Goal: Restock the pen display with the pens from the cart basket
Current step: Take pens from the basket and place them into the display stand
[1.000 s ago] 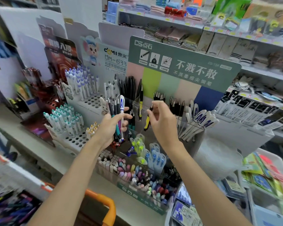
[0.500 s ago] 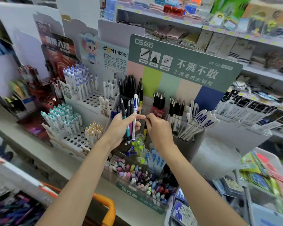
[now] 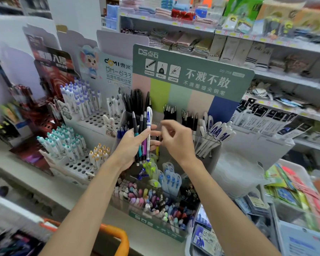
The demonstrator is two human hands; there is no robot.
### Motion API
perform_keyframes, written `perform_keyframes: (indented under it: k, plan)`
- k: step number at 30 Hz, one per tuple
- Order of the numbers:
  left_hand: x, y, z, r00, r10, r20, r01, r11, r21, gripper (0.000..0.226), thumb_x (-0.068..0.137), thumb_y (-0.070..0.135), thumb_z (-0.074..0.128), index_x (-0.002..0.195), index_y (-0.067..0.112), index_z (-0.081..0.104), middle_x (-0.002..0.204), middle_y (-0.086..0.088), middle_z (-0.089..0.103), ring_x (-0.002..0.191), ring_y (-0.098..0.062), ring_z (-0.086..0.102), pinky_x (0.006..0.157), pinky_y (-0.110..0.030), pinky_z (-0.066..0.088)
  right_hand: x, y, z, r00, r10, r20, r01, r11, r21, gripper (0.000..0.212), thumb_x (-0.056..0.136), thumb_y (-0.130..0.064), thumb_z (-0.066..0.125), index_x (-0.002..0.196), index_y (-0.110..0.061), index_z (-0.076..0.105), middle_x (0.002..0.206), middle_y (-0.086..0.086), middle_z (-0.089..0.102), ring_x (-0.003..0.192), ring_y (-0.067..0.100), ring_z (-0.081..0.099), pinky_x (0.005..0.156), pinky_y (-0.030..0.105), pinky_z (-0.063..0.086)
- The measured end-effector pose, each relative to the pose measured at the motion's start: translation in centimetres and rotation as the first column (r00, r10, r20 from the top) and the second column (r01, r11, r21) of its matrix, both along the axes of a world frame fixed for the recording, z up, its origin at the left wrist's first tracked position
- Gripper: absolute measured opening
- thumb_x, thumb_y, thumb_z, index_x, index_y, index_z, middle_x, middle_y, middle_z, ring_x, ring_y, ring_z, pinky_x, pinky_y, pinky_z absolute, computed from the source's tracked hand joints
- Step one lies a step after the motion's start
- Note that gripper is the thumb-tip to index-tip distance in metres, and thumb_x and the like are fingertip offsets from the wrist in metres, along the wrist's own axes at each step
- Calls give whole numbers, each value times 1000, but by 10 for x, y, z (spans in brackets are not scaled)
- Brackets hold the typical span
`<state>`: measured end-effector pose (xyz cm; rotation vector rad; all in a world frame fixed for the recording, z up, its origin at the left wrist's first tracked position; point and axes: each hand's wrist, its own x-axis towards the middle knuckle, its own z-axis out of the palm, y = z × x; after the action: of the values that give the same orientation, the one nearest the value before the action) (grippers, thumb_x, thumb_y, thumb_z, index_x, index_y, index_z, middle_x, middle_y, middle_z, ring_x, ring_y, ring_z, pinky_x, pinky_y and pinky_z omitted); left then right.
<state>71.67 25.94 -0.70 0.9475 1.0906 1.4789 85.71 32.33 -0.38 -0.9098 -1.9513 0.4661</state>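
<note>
Shop shelves (image 3: pixel 248 39) of folded cloths and packets run across the back, and a lower ledge in front carries card pen stands. The display (image 3: pixel 192 71) rises at twelve o'clock from the hands. Its green header reads "DS点石" and, in large white characters, "不溅不散", with "不溅墨细尖钢笔" beneath; a small code at the header's two o'clock corner starts "DS-75" and then blurs. At ten o'clock a pale card (image 3: pixel 116 71) reads "DOMI 東米" and "DM-633" beside a cartoon mouse.

The left hand (image 3: pixel 131 145) is closed round a bunch of pens (image 3: pixel 141 141) held upright in front of the display's left slots, with the thumb across the barrels. The tallest is a white pen (image 3: pixel 149 115) with a blue "A" on its cap. The others are dark, teal and purple.

The right hand (image 3: pixel 177 139) hovers at three o'clock from the bunch, just beside it. Its fingers are loosely bent and spread, with thumb and forefinger pointing toward the pens, and it holds nothing that I can see.

Matching pens (image 3: pixel 216 133) marked "A" lean in a display slot at three o'clock from the right hand. An orange cart handle (image 3: pixel 118 235) sits at six o'clock — the basket itself is too blurred to read.
</note>
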Motion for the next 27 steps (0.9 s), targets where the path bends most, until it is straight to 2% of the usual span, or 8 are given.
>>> perform_keyframes:
  k: [3, 6, 9, 12, 16, 20, 24, 27]
  plan:
    - [10, 4, 6, 999, -10, 32, 10, 1000, 16, 25, 102, 18, 49, 121, 6, 60, 93, -6, 74, 74, -17, 72, 67, -27, 59, 7, -1, 28, 978, 1, -208, -27, 992, -122, 30, 94, -3, 51, 120, -10, 65, 87, -2, 71, 68, 20, 67, 66, 38, 57]
    - [25, 9, 12, 996, -79, -35, 80, 997, 17, 24, 101, 20, 51, 117, 6, 62, 89, -6, 75, 76, -19, 72, 68, -28, 59, 14, 0, 45, 986, 51, -160, -70, 991, -117, 34, 95, -12, 61, 129, -17, 59, 89, -5, 70, 77, 13, 68, 74, 32, 58]
    - [39, 16, 14, 988, -134, -74, 135, 991, 13, 30, 101, 21, 52, 124, 3, 60, 99, -10, 75, 90, -26, 73, 79, -38, 60, 28, 0, 54, 991, 50, -126, -62, 994, -93, 31, 91, -11, 68, 122, -13, 65, 85, -1, 69, 77, 10, 67, 74, 32, 59]
    - [50, 24, 14, 994, -106, -34, 108, 992, 63, 27, 103, 19, 50, 126, 13, 61, 113, -15, 72, 101, -30, 71, 88, -44, 59, 55, 0, 67, 953, -83, -293, 81, 997, -17, 25, 90, -6, 69, 114, -12, 65, 81, -5, 67, 75, 4, 65, 74, 18, 53]
    - [61, 31, 16, 1000, 4, 25, -6, 996, 89, 28, 105, 17, 46, 129, 12, 59, 100, -13, 73, 70, -15, 68, 66, -26, 58, 103, 8, 83, 869, -253, -425, 356, 917, 181, 25, 91, -7, 66, 116, -7, 63, 84, -10, 62, 76, -4, 60, 75, 14, 49]
    - [69, 36, 12, 999, -34, 1, 34, 995, 92, 30, 105, 18, 45, 132, 12, 56, 79, -6, 69, 52, -12, 48, 54, -21, 46, 124, 14, 75, 860, -327, -391, 452, 845, 287, 24, 91, -6, 65, 115, -2, 62, 88, -3, 62, 76, -4, 57, 78, 15, 49]
    - [79, 37, 12, 990, -122, 65, 117, 990, 73, 30, 105, 11, 41, 133, 7, 53, 79, -6, 64, 56, -11, 45, 51, -19, 40, 122, 20, 59, 918, -325, -228, 386, 863, 325, 27, 90, -4, 67, 116, -2, 63, 87, -2, 63, 75, 10, 61, 77, 14, 50]
    - [80, 34, 16, 983, -172, 59, 168, 983, 68, 28, 105, 8, 40, 129, 5, 55, 81, -5, 68, 61, -11, 51, 55, -20, 43, 120, 23, 46, 944, -316, -96, 330, 904, 273, 28, 87, -1, 70, 114, -2, 65, 84, -4, 62, 76, 12, 61, 75, 12, 49]
